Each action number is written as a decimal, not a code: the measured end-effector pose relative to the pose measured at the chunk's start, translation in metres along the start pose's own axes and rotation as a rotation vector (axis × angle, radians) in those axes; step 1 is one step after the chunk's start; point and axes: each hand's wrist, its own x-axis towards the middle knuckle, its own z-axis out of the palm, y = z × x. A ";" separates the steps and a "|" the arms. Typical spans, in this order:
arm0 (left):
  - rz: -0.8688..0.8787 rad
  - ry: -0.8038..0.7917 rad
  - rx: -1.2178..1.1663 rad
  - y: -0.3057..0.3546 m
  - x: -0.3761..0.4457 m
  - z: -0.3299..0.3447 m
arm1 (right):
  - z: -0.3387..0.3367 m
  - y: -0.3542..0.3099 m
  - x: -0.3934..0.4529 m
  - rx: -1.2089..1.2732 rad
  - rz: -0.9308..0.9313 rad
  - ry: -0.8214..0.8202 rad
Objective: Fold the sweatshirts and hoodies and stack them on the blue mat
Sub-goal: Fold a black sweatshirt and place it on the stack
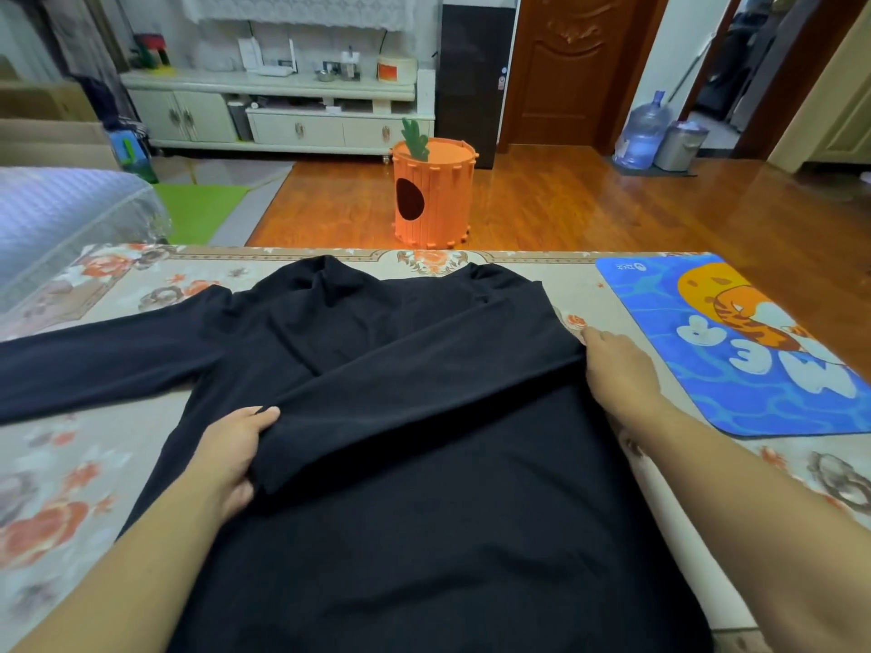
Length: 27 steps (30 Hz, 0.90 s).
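Lying flat across the floral-covered tabletop [94, 464], a black sweatshirt [424, 534] filled the middle of the head view, its collar at the far edge and its hem off the near edge. One sleeve ran out straight to the left, past the frame edge. The other sleeve [424, 393] had been brought across the chest and lay diagonally from the right shoulder down toward the near left. The left hand [231, 457] held that sleeve's cuff end, thumb on top and fingers curled beneath the cloth: grip closed round the sleeve. The right hand [617, 369] rested at the garment's right edge where the sleeve folded over; its fingers lay against the cloth, but whether they pinched it could not be told. Right of that hand, apart from the sweatshirt, a blue mat [660, 322] with a tiger print lay on the tabletop's far right corner, nothing stacked on it. Beyond the tabletop, an orange carrot-shaped bin [431, 195] stood on the wooden floor.
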 end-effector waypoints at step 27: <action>0.804 -0.235 1.793 -0.038 0.013 0.036 | -0.007 -0.142 0.047 0.080 -0.084 -0.309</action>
